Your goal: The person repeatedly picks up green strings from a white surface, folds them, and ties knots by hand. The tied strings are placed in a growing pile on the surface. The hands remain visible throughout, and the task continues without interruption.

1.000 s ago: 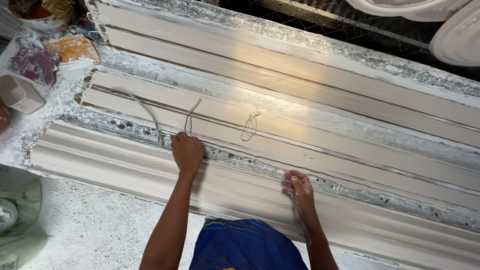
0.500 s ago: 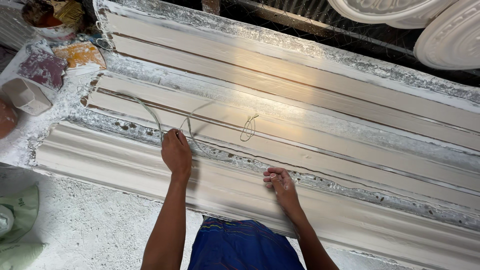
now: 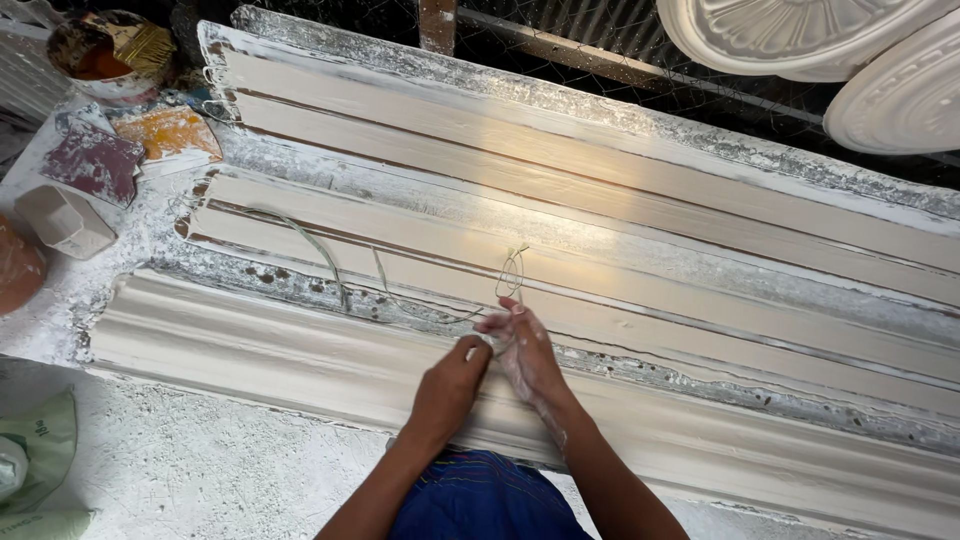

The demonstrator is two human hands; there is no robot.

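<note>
Our left hand point(image 3: 452, 385) and right hand point(image 3: 522, 345) pinch the thin fibre strand point(image 3: 400, 300) together; pulling hard could gouge the wet plaster moulding point(image 3: 300, 355) beneath our fingers.

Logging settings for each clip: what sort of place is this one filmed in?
Most likely a plaster moulding workshop. Long cornice casts lie side by side on a plaster-crusted bench, round ceiling medallions lean at the back, and both hands work on the nearest cornice.
</note>
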